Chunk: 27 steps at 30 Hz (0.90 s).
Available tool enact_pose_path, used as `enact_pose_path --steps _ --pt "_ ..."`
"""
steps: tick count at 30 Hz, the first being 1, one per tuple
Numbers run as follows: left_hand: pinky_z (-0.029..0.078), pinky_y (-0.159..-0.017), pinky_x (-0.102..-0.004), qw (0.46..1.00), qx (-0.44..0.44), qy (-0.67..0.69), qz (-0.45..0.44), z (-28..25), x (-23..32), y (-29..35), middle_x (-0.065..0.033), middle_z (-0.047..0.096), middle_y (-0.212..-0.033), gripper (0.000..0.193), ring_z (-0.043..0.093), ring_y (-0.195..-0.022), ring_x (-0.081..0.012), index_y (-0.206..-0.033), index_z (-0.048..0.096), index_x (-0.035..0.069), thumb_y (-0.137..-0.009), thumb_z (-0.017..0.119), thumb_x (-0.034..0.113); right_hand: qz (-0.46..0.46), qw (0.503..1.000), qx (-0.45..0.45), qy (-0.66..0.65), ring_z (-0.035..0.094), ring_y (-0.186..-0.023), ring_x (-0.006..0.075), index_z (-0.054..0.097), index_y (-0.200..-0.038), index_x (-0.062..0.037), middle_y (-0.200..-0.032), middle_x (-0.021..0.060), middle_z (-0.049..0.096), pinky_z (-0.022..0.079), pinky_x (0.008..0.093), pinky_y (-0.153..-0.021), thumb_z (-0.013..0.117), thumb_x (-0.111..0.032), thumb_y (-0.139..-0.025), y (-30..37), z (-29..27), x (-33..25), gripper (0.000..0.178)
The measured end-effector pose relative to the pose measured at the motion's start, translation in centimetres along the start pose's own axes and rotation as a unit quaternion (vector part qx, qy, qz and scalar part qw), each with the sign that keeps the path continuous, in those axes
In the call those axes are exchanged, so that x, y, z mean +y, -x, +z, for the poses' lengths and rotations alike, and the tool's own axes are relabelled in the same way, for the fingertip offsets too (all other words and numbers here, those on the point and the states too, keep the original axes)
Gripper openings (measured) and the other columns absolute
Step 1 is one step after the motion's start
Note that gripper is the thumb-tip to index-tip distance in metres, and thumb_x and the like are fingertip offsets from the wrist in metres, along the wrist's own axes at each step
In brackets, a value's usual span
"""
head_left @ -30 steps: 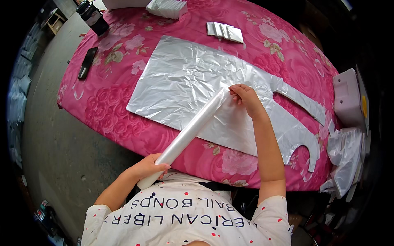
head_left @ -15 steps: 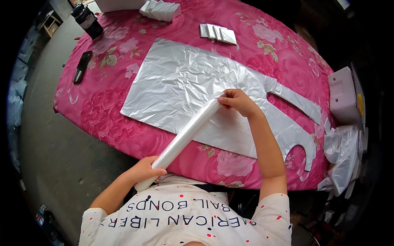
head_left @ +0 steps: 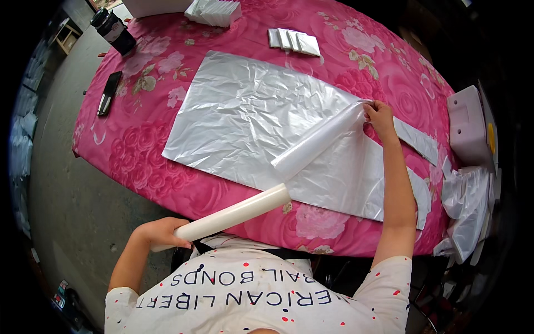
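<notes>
My left hand (head_left: 167,231) grips the lower end of a cream-white tube (head_left: 236,214), which slants up to the right over the table's near edge. In a pinch, my right hand (head_left: 380,116) holds the top corner of a thin translucent plastic sheet (head_left: 320,142). That sheet hangs slantwise, partly curled, its lower left end a little apart from the tube. Beneath it, a stack of silvery white plastic vest bags (head_left: 233,106) lies flat and wrinkled, with its handles to the right. The sheet and my right arm cover part of the handles.
A pink floral cloth (head_left: 144,150) covers the table. Small folded plastic packets (head_left: 293,42) lie beyond the bags, with more white packets (head_left: 214,12) farther back. A phone (head_left: 109,93) and dark bottle (head_left: 114,30) are at left; a pale box (head_left: 470,125) and loose plastic (head_left: 464,195) at right.
My right hand has moved right and away from me, drawing the plastic sheet off the tube. The tube has dropped slightly and tilted flatter in my left hand.
</notes>
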State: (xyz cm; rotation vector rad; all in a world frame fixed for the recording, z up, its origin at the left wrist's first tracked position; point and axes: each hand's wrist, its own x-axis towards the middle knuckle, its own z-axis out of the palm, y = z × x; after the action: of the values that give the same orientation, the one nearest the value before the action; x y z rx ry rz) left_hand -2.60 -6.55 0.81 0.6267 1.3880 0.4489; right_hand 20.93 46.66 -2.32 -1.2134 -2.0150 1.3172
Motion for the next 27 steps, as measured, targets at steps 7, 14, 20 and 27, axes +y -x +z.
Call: enact_pose_path --steps 7,14,20,27 --pt "0.046 -0.076 -0.0377 0.817 0.206 -0.498 0.208 -1.7 12.9 -8.1 -0.0068 0.061 -0.09 0.042 0.059 -0.085 -0.0276 -0.098 0.06 0.01 -0.062 0.075 0.026 -0.023 0.995 -0.091 -0.023 0.046 -0.054 0.0063 0.06 -0.078 0.0006 -0.062 -0.0007 0.055 0.038 0.0225 -0.05 0.06 -0.013 -0.084 1.1 7.4 -0.5 0.015" --pt "0.037 -0.098 -0.0405 0.687 0.189 -0.471 0.52 0.6 12.0 -16.1 -0.0149 0.046 -0.127 0.056 0.048 -0.114 -0.0303 -0.122 0.046 0.001 -0.077 0.064 0.029 -0.003 0.99 -0.142 -0.013 0.047 -0.055 0.0063 0.061 -0.082 -0.0004 -0.064 -0.0004 0.055 0.038 0.022 -0.05 0.06 -0.012 -0.084 0.4 8.7 -2.0 0.012" --pt "0.018 -0.11 -0.0419 0.683 0.136 -0.572 0.433 2.0 10.4 -16.2 -0.0191 0.024 -0.144 0.082 0.021 -0.135 -0.0297 -0.136 0.026 -0.005 -0.082 0.043 0.054 0.03 0.986 -0.165 -0.006 0.05 -0.058 0.0064 0.061 -0.093 0.001 -0.076 0.0022 0.058 0.041 0.0213 -0.052 0.061 -0.014 -0.083 0.2 8.3 -2.5 0.018" --pt "0.017 -0.109 -0.0435 0.716 0.195 -0.535 0.403 4.8 9.9 -15.9 -0.0191 0.023 -0.145 0.082 0.022 -0.135 -0.0313 -0.137 0.029 0.0 -0.08 0.044 0.058 -0.13 0.985 0.055 0.099 0.057 -0.088 0.0227 0.05 -0.119 0.0003 -0.109 0.0166 0.054 0.047 0.0334 -0.078 0.066 -0.021 -0.076 5.8 8.8 -4.3 0.05"
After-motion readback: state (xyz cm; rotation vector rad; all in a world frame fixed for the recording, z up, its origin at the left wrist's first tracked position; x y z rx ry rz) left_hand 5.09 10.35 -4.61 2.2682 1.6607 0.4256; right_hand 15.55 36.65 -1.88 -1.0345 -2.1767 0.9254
